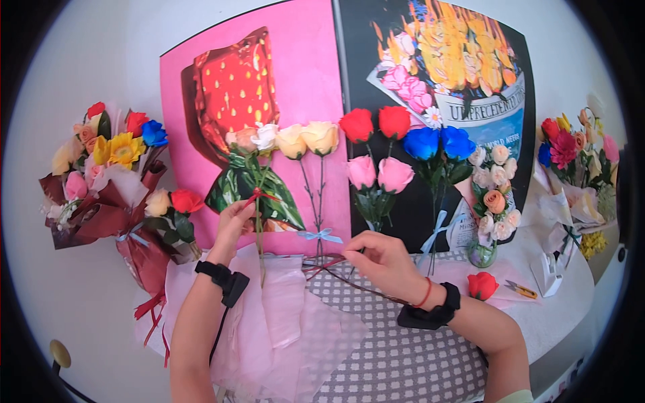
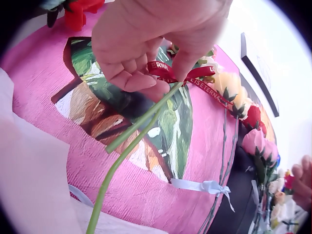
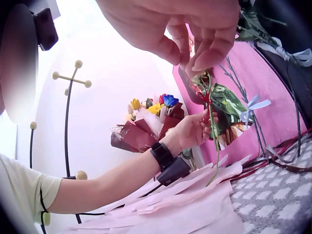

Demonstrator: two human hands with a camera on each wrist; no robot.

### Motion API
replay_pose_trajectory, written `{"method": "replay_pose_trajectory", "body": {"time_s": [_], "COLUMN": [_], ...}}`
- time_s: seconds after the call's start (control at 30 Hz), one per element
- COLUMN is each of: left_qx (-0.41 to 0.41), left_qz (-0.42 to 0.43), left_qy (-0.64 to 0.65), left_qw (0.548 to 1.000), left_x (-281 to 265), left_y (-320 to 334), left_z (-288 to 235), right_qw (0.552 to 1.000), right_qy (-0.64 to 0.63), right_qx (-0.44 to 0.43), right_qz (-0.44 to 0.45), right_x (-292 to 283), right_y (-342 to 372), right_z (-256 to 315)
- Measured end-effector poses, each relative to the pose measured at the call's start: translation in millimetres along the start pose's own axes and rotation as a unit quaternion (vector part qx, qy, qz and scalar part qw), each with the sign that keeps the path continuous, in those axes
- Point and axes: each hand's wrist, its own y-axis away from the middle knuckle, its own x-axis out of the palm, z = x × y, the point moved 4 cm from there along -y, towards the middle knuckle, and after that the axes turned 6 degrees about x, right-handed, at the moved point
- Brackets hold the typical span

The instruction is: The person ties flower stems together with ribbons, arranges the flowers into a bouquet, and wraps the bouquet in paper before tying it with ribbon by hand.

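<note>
Left grip [image 2: 151,39] pinches stems [image 2: 141,120] at red ribbon [image 2: 201,73].

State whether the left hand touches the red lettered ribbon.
Touching: the left wrist view shows the left hand pinching the red lettered ribbon near its knot.

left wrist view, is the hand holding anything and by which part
The left hand pinches the green stems at the red ribbon, below the flower heads.

Left of the left hand [image 1: 234,227] we see a wrapped bouquet [image 1: 111,213]; right of the right hand [image 1: 384,263], snips [image 1: 523,289] and a tape dispenser [image 1: 549,277].
</note>
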Motion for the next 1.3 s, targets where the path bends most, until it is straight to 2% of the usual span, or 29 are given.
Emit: {"method": "replay_pose_trajectory", "body": {"time_s": [0.17, 0.3, 0.47, 0.97, 1.03, 1.3], "left_qx": [0.01, 0.0, 0.029, 0.031, 0.035, 0.03], "left_qz": [0.017, 0.041, -0.01, 0.009, -0.001, 0.01], "left_qy": [-0.027, -0.043, -0.018, -0.059, -0.074, -0.058], "left_qw": [0.999, 0.998, 0.999, 0.998, 0.997, 0.998], "left_x": [2.1, 2.8, 4.2, 7.5, 6.2, 9.2], "left_y": [-0.3, -3.8, -1.8, -0.5, -0.2, 4.2], "left_z": [-6.5, 0.9, 6.0, 3.3, 2.9, -2.4], "right_qw": [0.993, 0.991, 0.989, 0.993, 0.991, 0.995], "right_qy": [-0.081, -0.096, -0.11, -0.084, -0.111, -0.092], "right_qx": [0.087, 0.092, 0.09, 0.086, 0.068, 0.036], "right_qz": [0.017, 0.024, 0.028, 0.023, 0.031, 0.018], "right_x": [-12.4, -19.3, -22.4, -22.4, -21.8, -29.0], "right_y": [3.6, 2.1, 1.2, 0.4, 0.4, -1.9], "right_z": [2.2, 0.7, -0.2, -8.3, -7.3, -3.0]}}
